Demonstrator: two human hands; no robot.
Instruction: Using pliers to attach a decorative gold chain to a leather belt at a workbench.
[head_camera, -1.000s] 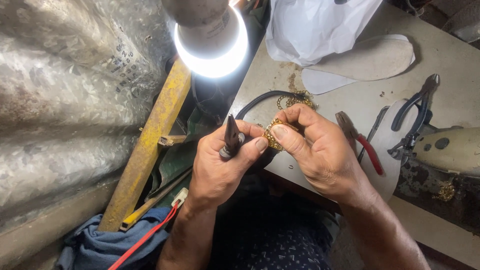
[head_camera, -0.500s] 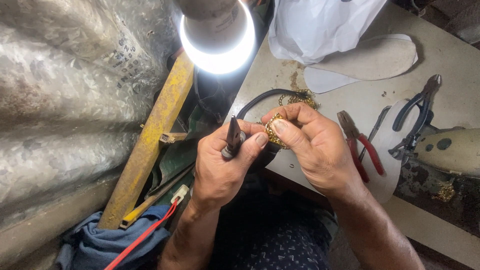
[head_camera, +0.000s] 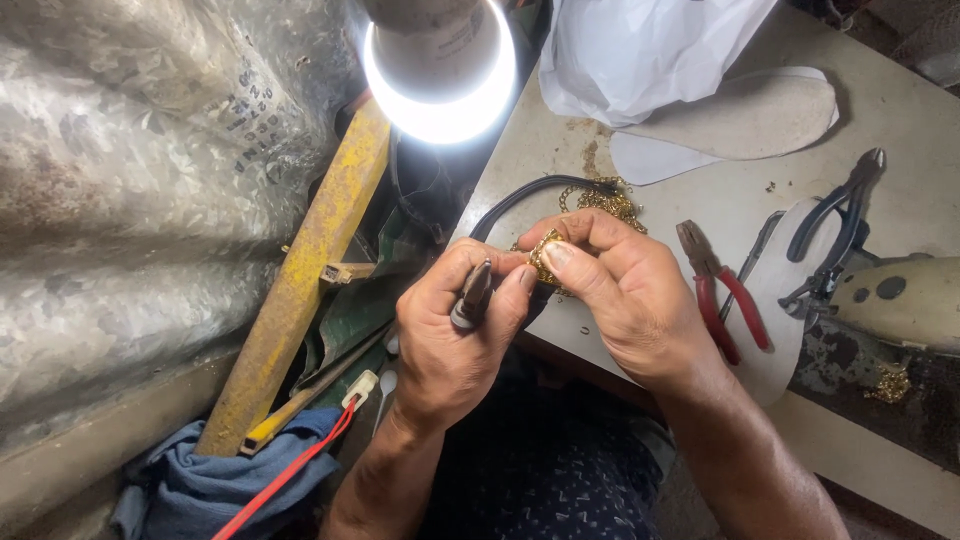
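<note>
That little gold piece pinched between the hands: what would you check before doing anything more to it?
1. Gold ornament held by right hand fingertips: ok.
2. Dark-handled tool gripped in left hand: ok.
3. Tool tip meeting the ornament: cannot tell, fingers hide it.
4. Lamp lighting the work: ok.
5. Red-handled pliers lying on the table beside the right hand: ok.
6. Loose gold chain behind the fingers, free of them: cannot tell.

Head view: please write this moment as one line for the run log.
left hand: grips dark tool | right hand: pinches gold ornament | hands: touching | table: red pliers lying idle | lamp: on
</note>
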